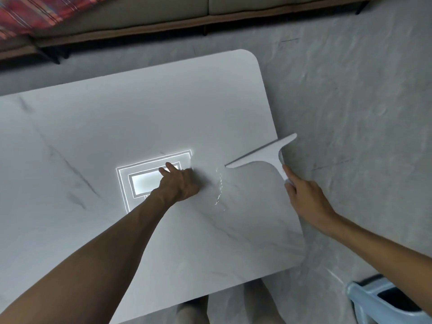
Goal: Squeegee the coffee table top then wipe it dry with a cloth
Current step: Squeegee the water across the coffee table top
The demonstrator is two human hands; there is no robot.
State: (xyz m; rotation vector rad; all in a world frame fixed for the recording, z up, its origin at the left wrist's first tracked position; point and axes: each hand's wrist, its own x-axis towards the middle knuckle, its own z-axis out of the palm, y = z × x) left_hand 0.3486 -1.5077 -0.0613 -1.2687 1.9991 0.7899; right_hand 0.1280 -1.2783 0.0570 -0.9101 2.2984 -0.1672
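Closest in, the left forearm reaches up across the coffee table top. The left hand is planted knuckles-up, fingertips pressing the marble, and I see nothing in it. Just ahead of it glows a ceiling light's reflection, and beside it to the right runs a thin trail of water.

Over at the table's right edge, the right hand grips the handle of the white squeegee, forefinger laid along it. The blade's long axis slants from near-left to far-right: its left tip is over the top and its right tip is out over the grey floor. The handle points back toward the person.

Bottom right is a pale blue bin, its inside dark, so I cannot tell its contents. Far back stands a sofa.
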